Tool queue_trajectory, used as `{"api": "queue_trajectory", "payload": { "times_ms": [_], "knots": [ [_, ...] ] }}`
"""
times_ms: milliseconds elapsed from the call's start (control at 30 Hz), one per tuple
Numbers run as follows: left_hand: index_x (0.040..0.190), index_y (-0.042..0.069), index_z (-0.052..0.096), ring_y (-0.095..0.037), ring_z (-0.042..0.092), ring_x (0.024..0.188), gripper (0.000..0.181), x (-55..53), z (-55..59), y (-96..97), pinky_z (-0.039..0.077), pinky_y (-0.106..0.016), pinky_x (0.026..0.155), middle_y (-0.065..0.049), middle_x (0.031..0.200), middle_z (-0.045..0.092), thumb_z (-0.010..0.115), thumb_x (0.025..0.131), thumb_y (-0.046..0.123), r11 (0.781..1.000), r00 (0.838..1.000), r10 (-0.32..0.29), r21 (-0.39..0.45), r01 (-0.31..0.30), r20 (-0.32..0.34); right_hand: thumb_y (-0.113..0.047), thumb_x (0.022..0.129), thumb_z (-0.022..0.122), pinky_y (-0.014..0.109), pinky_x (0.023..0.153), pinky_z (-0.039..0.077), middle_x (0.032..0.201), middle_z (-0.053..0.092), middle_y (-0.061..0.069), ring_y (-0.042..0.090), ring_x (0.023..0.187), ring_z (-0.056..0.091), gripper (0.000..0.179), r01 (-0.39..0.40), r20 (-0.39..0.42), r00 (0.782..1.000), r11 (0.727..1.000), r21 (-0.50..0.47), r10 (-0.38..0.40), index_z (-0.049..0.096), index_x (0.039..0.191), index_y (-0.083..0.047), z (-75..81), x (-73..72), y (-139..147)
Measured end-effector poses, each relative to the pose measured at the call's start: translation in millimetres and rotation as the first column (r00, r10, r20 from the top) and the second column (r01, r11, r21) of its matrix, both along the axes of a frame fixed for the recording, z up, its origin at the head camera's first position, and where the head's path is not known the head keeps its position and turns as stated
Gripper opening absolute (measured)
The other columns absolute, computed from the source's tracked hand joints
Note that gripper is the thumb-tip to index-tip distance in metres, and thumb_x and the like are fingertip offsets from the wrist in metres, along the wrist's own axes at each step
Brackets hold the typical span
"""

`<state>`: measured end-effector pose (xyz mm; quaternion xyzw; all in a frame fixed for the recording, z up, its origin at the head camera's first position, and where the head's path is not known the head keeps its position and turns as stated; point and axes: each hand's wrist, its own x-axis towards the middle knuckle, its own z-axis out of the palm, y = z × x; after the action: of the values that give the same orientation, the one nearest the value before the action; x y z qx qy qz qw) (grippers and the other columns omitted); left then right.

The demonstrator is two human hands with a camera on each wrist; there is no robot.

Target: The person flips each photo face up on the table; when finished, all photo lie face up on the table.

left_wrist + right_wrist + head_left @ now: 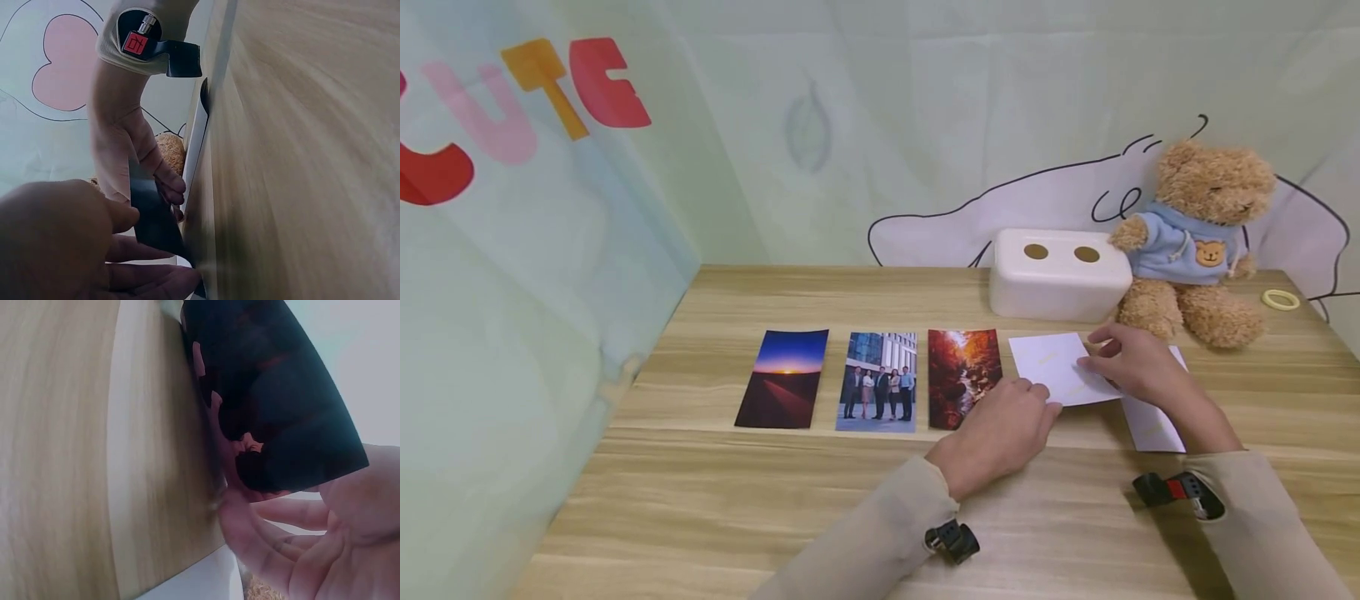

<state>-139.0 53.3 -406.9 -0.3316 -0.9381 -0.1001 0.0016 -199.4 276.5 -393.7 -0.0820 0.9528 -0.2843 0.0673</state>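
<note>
Homey, playful corner here, exact room too close to call! Creased pale-green printed backdrop (910, 108) on two sides, bold CUTE lettering (512, 142) up left, hoodie-clad teddy bear (1183, 250) perched on wood-grain counter (662, 500).

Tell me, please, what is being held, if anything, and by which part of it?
A white-backed card: the left hand holds its near left corner, the right hand its right edge.
</note>
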Motion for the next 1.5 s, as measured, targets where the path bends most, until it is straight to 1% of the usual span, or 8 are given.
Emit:
{"api": "queue_trajectory", "payload": {
  "times_ms": [167,300,467,700,867,1133,1300,1500],
  "knots": [
    [0.112,0.009,0.074,-0.015,0.07,0.098,0.033,1.8,-0.2,0.6,0.055,-0.028,0.09,-0.002,0.103,0.074,0.046,0.115,0.028,1.0,1.0,0.01,0.011,-0.01,-0.019,-0.018,0.094,0.078,0.05,0.082,0.052,0.107,0.072,0.031,0.051,0.105,0.065,0.048,-0.001,-0.015,1.0,1.0,-0.029,0.001,0.062,0.127,0.013,1.1,1.0,-1],
    [0.116,0.008,0.073,-0.016,0.069,0.098,0.032,3.1,-1.8,0.7,0.055,-0.027,0.088,-0.003,0.105,0.073,0.054,0.112,0.033,0.998,0.999,0.044,0.049,-0.044,0.009,-0.017,0.095,0.078,0.043,0.078,0.05,0.107,0.073,0.029,0.047,0.103,0.066,0.048,0.003,-0.02,1.0,0.999,-0.046,-0.004,0.061,0.128,0.013,3.7,0.6,-2],
    [0.119,0.007,0.072,-0.015,0.067,0.098,0.037,4.7,-4.7,0.5,0.055,-0.026,0.086,-0.003,0.106,0.073,0.065,0.107,0.042,0.995,0.997,0.074,0.073,-0.074,-0.001,-0.016,0.095,0.079,0.039,0.074,0.051,0.108,0.072,0.03,0.045,0.099,0.067,0.046,0.018,-0.002,1.0,0.999,-0.048,-0.018,0.062,0.127,0.012,5.4,0.1,-3],
    [0.122,0.008,0.071,-0.015,0.067,0.102,0.037,4.7,-5.0,-0.8,0.054,-0.026,0.09,-0.003,0.11,0.071,0.063,0.108,0.04,0.987,0.994,0.102,0.118,-0.106,0.035,-0.016,0.096,0.079,0.036,0.069,0.053,0.11,0.07,0.032,0.037,0.091,0.069,0.054,0.035,0.023,0.999,0.997,-0.075,-0.033,0.056,0.134,0.015,9.0,1.6,-5],
    [0.124,0.008,0.071,-0.015,0.068,0.106,0.033,3.5,-4.3,-2.5,0.054,-0.025,0.092,-0.004,0.114,0.072,0.063,0.108,0.036,0.977,0.993,0.108,0.18,-0.115,0.049,-0.015,0.096,0.078,0.033,0.065,0.052,0.106,0.07,0.029,0.029,0.084,0.067,0.053,0.036,0.002,0.999,0.994,-0.102,-0.036,0.056,0.134,0.016,12.5,2.5,-7],
    [0.132,0.008,0.07,-0.013,0.067,0.115,0.033,1.2,-0.7,-3.7,0.051,-0.023,0.099,-0.003,0.124,0.072,0.064,0.108,0.03,0.945,0.989,0.129,0.292,-0.146,0.077,-0.014,0.096,0.078,0.031,0.062,0.053,0.098,0.073,0.023,0.019,0.076,0.066,0.047,0.041,-0.034,0.998,0.994,-0.106,-0.045,0.06,0.128,0.014,17.6,5.3,-10],
    [0.132,0.008,0.07,-0.013,0.069,0.114,0.032,-0.3,1.0,-5.0,0.052,-0.023,0.097,-0.003,0.124,0.073,0.066,0.107,0.026,0.92,0.984,0.145,0.353,-0.173,0.103,-0.014,0.098,0.076,0.03,0.06,0.053,0.098,0.073,0.023,0.019,0.074,0.067,0.045,0.041,-0.034,0.998,0.991,-0.13,-0.045,0.059,0.13,0.014,22.3,7.3,-12],
    [0.132,0.009,0.071,-0.009,0.07,0.106,0.031,-2.2,3.7,-6.2,0.053,-0.02,0.091,-0.001,0.123,0.074,0.068,0.105,0.025,0.889,0.975,0.16,0.407,-0.211,0.155,-0.013,0.101,0.073,0.029,0.059,0.052,0.095,0.074,0.019,0.019,0.071,0.068,0.044,0.037,-0.028,0.999,0.985,-0.167,-0.042,0.058,0.133,0.014,26.8,10.0,-15]
  ]
}}
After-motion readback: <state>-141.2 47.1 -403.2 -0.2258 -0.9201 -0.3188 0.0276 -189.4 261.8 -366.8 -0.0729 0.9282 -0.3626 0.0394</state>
